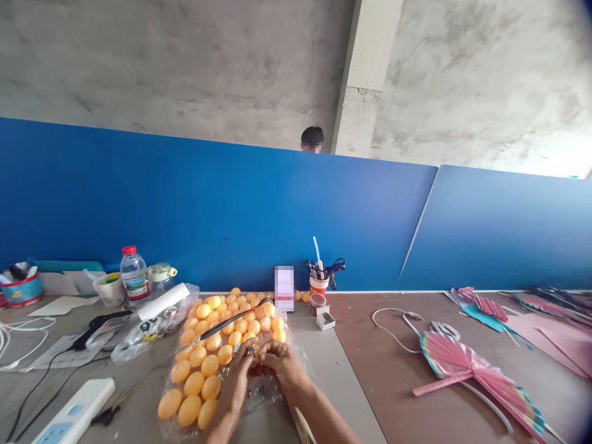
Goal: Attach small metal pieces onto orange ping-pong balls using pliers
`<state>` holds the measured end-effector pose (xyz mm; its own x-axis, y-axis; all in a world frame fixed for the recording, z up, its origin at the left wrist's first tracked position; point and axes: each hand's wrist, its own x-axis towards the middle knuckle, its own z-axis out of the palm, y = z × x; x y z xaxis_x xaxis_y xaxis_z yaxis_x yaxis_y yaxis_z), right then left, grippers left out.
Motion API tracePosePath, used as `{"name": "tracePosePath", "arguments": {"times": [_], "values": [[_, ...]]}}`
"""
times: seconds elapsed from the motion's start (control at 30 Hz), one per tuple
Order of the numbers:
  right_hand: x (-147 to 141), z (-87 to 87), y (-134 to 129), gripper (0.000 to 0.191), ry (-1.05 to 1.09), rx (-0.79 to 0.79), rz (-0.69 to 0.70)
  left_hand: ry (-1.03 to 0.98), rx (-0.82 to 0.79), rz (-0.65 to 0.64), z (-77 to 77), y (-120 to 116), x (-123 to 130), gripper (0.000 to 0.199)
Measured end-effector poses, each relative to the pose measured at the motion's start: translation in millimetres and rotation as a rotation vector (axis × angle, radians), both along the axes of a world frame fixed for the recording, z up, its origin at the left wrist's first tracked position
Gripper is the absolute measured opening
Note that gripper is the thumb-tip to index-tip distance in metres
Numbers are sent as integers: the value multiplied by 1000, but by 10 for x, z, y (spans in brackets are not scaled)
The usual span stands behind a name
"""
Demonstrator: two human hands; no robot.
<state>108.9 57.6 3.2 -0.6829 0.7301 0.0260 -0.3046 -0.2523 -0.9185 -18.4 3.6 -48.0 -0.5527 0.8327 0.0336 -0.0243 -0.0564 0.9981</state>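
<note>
Held a tiny, round, shiny silver piece (251, 351) in the bare left hand (238, 376), with thumb and fingertips closed on it. Had the bare right hand (284, 367) just beside, with fingers bent and tips close together. Could not tell about a second hold on the tiny piece from that side. Had both hands near the front right of a big spread of smooth, round, orange balls (224, 354).

Saw clear, crinkly plastic (266, 401) around the balls, on the grey part of a grey and brown table (317, 370). Saw small, shiny metal bits (259, 391) on the plastic, under the hands. Saw a long, thin, dark strip (234, 319) across the balls.

Past the balls, saw a thin phone with a pale screen (283, 287), upright. Saw a red and white cup (319, 285) to its right, full of pens and dark cord, with a small, white, open box (325, 320) in front. Well to the right, on the brown part, saw a pink, folded fan with rainbow edges (456, 361). On the left, saw a clear plastic bottle with a red cap (134, 276) and, nearer, a long white power strip (81, 407).
</note>
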Motion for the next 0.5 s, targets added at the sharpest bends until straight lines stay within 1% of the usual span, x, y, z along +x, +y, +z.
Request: {"name": "tracePosePath", "arguments": {"times": [0.13,0.3,0.5], "values": [[-16,-17,13,37,-25,-6,0,-21,-28,-41,118,-52,29,50],[-28,-55,41,40,-73,5,4,76,-73,-124,223,-100,27,56],[-5,-46,41,42,-119,37,1,133,-85,-102,276,-122,49,57]]}}
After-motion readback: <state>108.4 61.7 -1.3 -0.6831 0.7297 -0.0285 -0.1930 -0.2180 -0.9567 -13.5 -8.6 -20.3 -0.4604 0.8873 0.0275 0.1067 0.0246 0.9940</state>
